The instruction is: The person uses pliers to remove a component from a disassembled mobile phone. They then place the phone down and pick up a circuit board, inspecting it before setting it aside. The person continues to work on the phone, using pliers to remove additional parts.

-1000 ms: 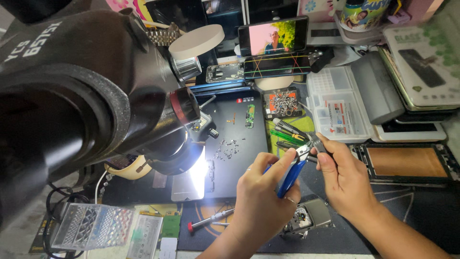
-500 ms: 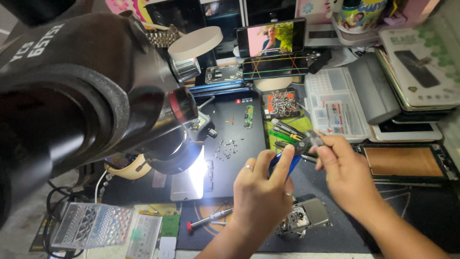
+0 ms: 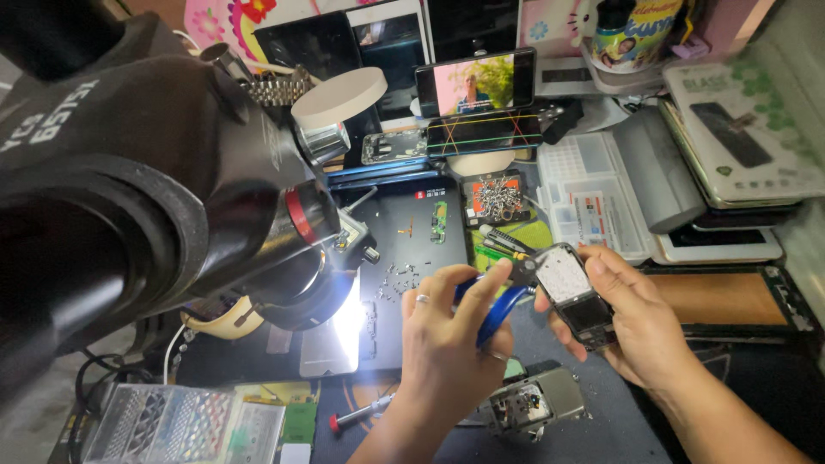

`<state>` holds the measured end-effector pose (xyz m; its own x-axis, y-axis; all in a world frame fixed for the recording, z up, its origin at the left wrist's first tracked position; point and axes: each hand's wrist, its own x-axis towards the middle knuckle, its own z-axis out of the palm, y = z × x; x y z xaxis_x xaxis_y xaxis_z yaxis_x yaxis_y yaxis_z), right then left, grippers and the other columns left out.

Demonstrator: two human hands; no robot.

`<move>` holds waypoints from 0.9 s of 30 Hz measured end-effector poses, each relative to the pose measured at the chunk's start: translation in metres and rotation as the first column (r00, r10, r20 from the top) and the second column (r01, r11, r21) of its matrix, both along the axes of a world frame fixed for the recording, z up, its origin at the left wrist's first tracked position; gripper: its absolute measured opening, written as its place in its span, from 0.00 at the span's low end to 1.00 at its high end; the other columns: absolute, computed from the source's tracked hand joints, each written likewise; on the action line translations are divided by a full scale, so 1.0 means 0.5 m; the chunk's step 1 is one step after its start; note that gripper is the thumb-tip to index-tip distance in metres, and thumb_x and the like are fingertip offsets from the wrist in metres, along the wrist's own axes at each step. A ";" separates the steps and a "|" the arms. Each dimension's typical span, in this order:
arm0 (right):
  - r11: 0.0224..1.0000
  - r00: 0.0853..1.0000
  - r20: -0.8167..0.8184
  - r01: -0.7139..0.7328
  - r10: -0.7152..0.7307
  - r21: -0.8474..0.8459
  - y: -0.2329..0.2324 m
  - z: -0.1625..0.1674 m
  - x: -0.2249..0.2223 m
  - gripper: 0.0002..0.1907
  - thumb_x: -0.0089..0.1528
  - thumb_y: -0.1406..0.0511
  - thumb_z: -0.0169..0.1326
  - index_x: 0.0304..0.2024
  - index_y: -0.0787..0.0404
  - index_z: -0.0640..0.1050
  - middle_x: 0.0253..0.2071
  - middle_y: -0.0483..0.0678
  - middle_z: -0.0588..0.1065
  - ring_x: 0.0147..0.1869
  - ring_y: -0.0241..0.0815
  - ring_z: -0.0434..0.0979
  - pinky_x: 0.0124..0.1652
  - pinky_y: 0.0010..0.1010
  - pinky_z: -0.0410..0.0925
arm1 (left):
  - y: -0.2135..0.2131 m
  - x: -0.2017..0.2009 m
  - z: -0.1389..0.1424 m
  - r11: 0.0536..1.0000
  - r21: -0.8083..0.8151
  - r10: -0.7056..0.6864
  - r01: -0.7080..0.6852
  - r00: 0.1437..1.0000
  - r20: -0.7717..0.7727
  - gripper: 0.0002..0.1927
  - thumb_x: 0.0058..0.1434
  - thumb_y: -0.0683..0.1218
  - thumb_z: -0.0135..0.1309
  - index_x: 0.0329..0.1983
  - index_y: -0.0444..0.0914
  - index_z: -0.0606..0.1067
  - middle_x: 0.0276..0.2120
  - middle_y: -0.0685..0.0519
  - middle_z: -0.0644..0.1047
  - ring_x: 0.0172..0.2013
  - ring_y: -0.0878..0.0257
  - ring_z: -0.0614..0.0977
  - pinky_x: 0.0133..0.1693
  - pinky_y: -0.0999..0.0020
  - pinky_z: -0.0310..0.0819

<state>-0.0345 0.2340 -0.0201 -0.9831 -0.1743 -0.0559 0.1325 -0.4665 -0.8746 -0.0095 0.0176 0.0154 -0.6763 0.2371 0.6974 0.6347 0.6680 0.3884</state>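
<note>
The left hand (image 3: 451,344) is closed around the blue handles of a pair of pliers (image 3: 497,302), fingers wrapped over them and thumb on top, with a ring on 1 finger. The plier tips reach up and to the right and meet the top left corner of a small phone board (image 3: 574,295). The right hand (image 3: 632,322) grips that board firmly: the thumb lies across its right edge, the other fingers curl beneath it. The board tilts, its pale perforated part uppermost and its dark part lower. Both hands hover above the dark mat (image 3: 412,249) near the middle of the bench, toward its front edge. Just below the left hand lies an opened grey phone shell (image 3: 537,402). A red-handled screwdriver (image 3: 361,417) rests at the front edge. A tray of screws (image 3: 497,196) sits farther back, and a large black microscope (image 3: 146,198) fills the left side.
</note>
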 end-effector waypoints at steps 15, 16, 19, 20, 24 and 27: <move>0.997 0.999 -0.042 -0.007 0.010 0.073 0.005 -0.030 0.000 0.21 0.72 0.56 0.39 0.52 0.67 0.70 0.37 0.60 0.79 0.28 0.44 0.78 0.20 0.30 0.68 | 0.006 0.013 0.008 0.998 -0.054 0.041 -0.041 0.999 -0.003 0.32 0.51 0.44 0.62 0.63 0.44 0.74 0.51 0.47 0.74 0.51 0.50 0.75 0.55 0.51 0.63; 0.998 0.999 -0.042 -0.006 0.009 0.063 0.004 -0.031 0.001 0.20 0.72 0.56 0.39 0.53 0.67 0.70 0.37 0.60 0.79 0.28 0.44 0.78 0.21 0.30 0.68 | 0.008 0.014 0.008 0.998 -0.051 0.042 -0.042 0.999 0.000 0.33 0.51 0.44 0.61 0.63 0.44 0.74 0.51 0.46 0.74 0.52 0.49 0.75 0.55 0.51 0.63; 0.999 0.999 -0.039 0.001 0.000 0.035 0.004 -0.033 0.002 0.20 0.72 0.56 0.39 0.54 0.66 0.70 0.37 0.59 0.78 0.29 0.44 0.78 0.22 0.31 0.69 | 0.011 0.017 0.006 0.998 -0.042 0.051 -0.050 0.998 0.025 0.33 0.50 0.44 0.61 0.63 0.44 0.74 0.51 0.46 0.74 0.51 0.49 0.75 0.53 0.51 0.64; 1.000 0.999 -0.039 0.006 -0.005 0.026 0.004 -0.033 0.003 0.19 0.72 0.57 0.39 0.54 0.66 0.70 0.38 0.59 0.78 0.29 0.44 0.78 0.22 0.31 0.69 | 0.012 0.017 0.006 0.998 -0.039 0.054 -0.053 0.998 0.034 0.33 0.49 0.44 0.60 0.63 0.44 0.74 0.50 0.46 0.74 0.50 0.49 0.75 0.52 0.51 0.64; 1.000 0.999 -0.048 0.003 -0.002 0.030 0.003 -0.032 0.003 0.20 0.71 0.56 0.39 0.54 0.65 0.70 0.38 0.59 0.79 0.29 0.44 0.79 0.21 0.31 0.69 | 0.012 0.017 0.006 0.998 -0.035 0.060 -0.059 0.997 0.046 0.32 0.50 0.45 0.61 0.63 0.43 0.74 0.50 0.46 0.74 0.51 0.49 0.76 0.52 0.51 0.64; 0.999 0.999 -0.036 0.004 -0.003 0.039 0.001 -0.033 0.005 0.19 0.71 0.56 0.40 0.53 0.65 0.69 0.38 0.59 0.79 0.29 0.45 0.78 0.22 0.32 0.69 | 0.013 0.017 0.006 0.998 -0.034 0.056 -0.055 0.997 0.046 0.32 0.50 0.44 0.60 0.63 0.42 0.74 0.50 0.46 0.74 0.50 0.49 0.76 0.51 0.51 0.65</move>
